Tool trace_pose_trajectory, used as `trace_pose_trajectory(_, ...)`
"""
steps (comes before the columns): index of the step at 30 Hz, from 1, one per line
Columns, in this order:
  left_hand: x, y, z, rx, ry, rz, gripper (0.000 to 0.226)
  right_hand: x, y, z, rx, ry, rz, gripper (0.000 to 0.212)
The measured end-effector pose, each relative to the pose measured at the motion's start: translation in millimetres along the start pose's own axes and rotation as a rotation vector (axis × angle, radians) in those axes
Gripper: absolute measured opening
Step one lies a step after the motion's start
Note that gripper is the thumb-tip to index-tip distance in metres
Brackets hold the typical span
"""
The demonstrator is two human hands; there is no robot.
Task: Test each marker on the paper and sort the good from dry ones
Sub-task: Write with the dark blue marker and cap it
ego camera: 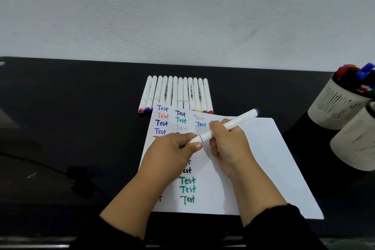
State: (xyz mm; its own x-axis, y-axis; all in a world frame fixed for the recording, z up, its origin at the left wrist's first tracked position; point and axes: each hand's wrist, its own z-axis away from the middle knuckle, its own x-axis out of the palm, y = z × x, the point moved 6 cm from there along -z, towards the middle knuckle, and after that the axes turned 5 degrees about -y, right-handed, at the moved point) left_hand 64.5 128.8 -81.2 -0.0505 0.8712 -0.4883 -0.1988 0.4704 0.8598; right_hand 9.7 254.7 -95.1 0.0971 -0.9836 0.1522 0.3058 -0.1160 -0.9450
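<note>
Wide black desk under a pale wall, and square in the middle of it the white paper, already filling up with columns of "Test" in blue, red, green and a couple of faint grey ones that look like dry pens. Off at the right edge, two perforated pen cups, the far one bristling with markers. At the back, just beyond the paper's top edge, a tidy row of white markers lies side by side, coloured ends toward the person, barrels running away toward the wall.

Now the action: one white marker is up off the sheet, held over the paper's centre by both hands. Its long axis runs on a slant, low at the left, high at the right, with the blue end cap pointing up and away past the right hand. The right hand is closed round the barrel's middle. The left hand pinches the lower-left end, thumb and fingers clamped just past the dark ring where cap meets barrel.

That ring is what matters. The cap end lies to the left of the right hand's grip, so the left hand is the nearer one to work it, and any pull or push has to go straight along that slanted axis, down-left or back up-right. Whether the cap is coming off or going on, I can't fairly say; the left fingers hide the tip.
</note>
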Motion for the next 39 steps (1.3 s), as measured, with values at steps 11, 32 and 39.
trace_pose_trajectory(11, -10, -9, -2, -0.060, 0.049, 0.087, 0.017, 8, -6, 1, 0.007, -0.103, 0.080, 0.019)
trace_pose_trajectory(32, -17, -1, 9, -0.051, 0.019, 0.352, 0.019, -1, -43, 8, -0.177, -0.068, 0.314, 0.023)
trace_pose_trajectory(39, -5, 3, 9, -0.204, -0.074, 0.479, 0.030, -2, -40, 15, -0.308, -0.037, 0.526, 0.045)
